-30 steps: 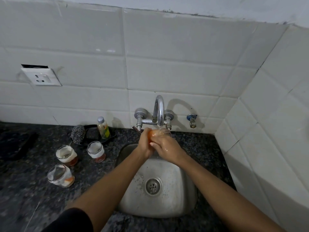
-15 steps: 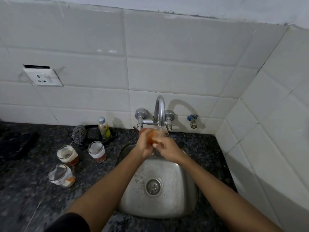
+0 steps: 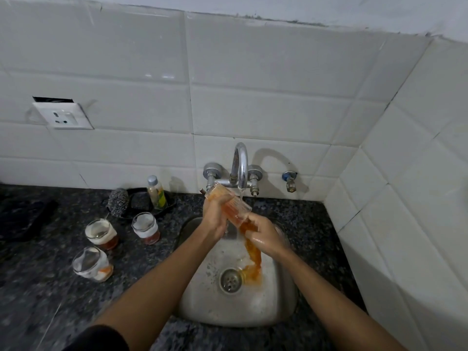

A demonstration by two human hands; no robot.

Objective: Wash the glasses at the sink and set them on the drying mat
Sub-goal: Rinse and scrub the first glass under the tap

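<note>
- The left hand (image 3: 215,219) is gripping a ribbed glass (image 3: 228,202) in the middle of the frame, with its fingers curled around the glass.
- The glass is tipping so its open end is pointing down and to the right. That way the orange drink (image 3: 253,252) is pouring out into the steel sink (image 3: 283,295).
- The right hand (image 3: 266,236) is sitting just under the open end. Its fingers are bent and wet, and the orange stream is running past them. I cannot tell for sure if it is holding the rim or only touching it.
- The tap (image 3: 240,165) is running a thin line of water onto the glass, so I think the rinsing is just starting.
- The orange stream is landing right beside the drain (image 3: 230,279), which is a good spot, because it is going away fast.
- Three more dirty glasses (image 3: 101,234) are waiting on the dark desk (image 3: 50,300) at the left of the frame, well apart from the sink edge.
- A small bottle (image 3: 157,192) and a scrubber (image 3: 117,202) are sitting behind them near the wall.
- A dark flat thing at the far left may be the drying mat (image 3: 22,219), but it is too dim to tell.
- The arms are having open room over the sink. The tap and the tiled wall (image 3: 405,198) on the right are close, so the glass could bump them.
</note>
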